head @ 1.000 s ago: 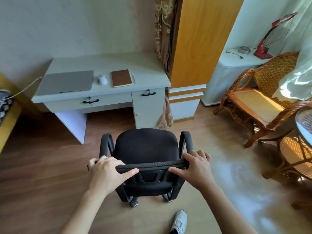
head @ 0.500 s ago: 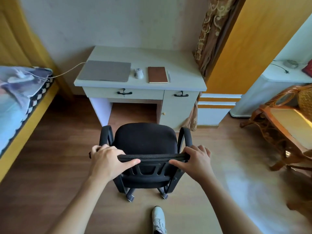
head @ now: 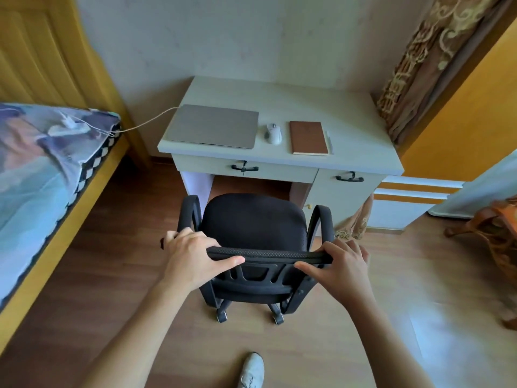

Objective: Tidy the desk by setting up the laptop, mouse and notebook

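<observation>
Since the last frame we rolled the chair (head: 253,228) closer to the desk (head: 363,152). Left hand (head: 193,256) and right hand (head: 342,264) had fingers wrapped over its backrest to steer. Laptop (head: 212,126) stayed closed.

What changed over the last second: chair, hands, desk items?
The view swung left and closer: the desk now sits straight ahead of the chair, the bed has come into frame and the wicker chair is mostly out. Nothing was taken or released. Left hand and right hand still grip the chair's backrest top. Closed laptop, mouse and notebook lie untouched.
</observation>
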